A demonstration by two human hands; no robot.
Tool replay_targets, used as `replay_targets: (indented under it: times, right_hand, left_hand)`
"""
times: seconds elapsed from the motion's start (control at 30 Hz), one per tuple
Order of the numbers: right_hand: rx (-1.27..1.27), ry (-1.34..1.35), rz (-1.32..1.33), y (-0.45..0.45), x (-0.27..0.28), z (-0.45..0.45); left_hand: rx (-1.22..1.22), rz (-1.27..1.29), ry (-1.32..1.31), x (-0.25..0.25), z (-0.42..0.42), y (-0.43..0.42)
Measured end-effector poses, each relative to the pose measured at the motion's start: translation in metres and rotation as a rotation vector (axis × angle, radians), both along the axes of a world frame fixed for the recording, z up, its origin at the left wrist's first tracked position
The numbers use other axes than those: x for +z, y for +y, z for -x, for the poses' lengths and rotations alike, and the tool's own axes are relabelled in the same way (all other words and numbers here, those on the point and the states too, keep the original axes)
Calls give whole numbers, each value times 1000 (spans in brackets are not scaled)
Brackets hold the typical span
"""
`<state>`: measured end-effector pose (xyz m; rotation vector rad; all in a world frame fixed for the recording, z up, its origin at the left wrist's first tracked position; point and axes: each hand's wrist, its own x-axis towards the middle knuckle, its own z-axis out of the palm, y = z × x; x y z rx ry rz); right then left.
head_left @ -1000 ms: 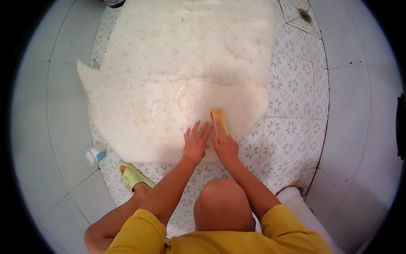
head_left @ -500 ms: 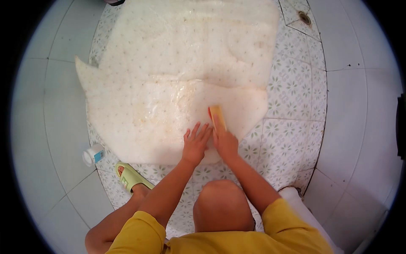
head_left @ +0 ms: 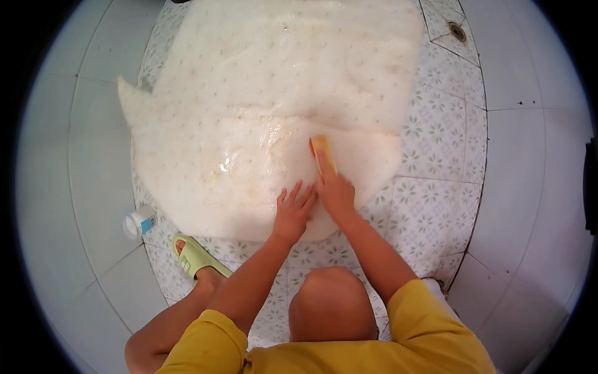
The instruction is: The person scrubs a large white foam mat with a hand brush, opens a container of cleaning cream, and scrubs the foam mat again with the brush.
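Note:
A wet, cream-coloured mat [head_left: 205, 137] with small dark dots lies spread over the tiled floor. My right hand [head_left: 337, 194] is closed around the near end of a yellow scrubbing brush [head_left: 323, 155] with a red edge on its left side. The brush lies against the mat; its bristles are hidden or too small to make out. Just left of it, my left hand [head_left: 295, 213] rests flat on the mat with fingers spread, holding nothing. Shiny wet patches show on the mat left of the brush.
A white container with a blue label [head_left: 140, 222] stands by the left wall [head_left: 103, 174]. My foot in a green slipper [head_left: 198, 255] is beside the mat's near left edge. A round floor drain [head_left: 457, 31] sits at the far right. Patterned floor tiles [head_left: 436, 206] border the mat.
My right hand has pushed the brush forward, away from me, across the mat. My left hand stays flat in nearly the same place. The view has shifted slightly.

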<state>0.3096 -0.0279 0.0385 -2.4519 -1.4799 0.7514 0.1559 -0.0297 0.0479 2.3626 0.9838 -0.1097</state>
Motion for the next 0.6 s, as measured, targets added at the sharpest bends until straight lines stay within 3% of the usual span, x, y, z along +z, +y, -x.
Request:
replay_targets:
  times: [0.1, 0.2, 0.3, 0.5, 0.6]
  right_hand:
    - [-35, -63, -82, 40, 4, -4]
    - [-44, 138, -122, -19, -4, 7]
    - [-34, 176, -112, -64, 2, 19]
    - [-14, -71, -50, 57, -1, -3]
    - [-13, 25, -35, 20, -3, 8]
  left_hand:
    - [-11, -9, -2, 3, 0, 1]
    - [-30, -25, 38, -2, 1, 2]
    - [-28, -21, 39, -6, 1, 0]
    - [-45, -101, 25, -10, 2, -2]
    - [-35, -108, -40, -12, 4, 0]
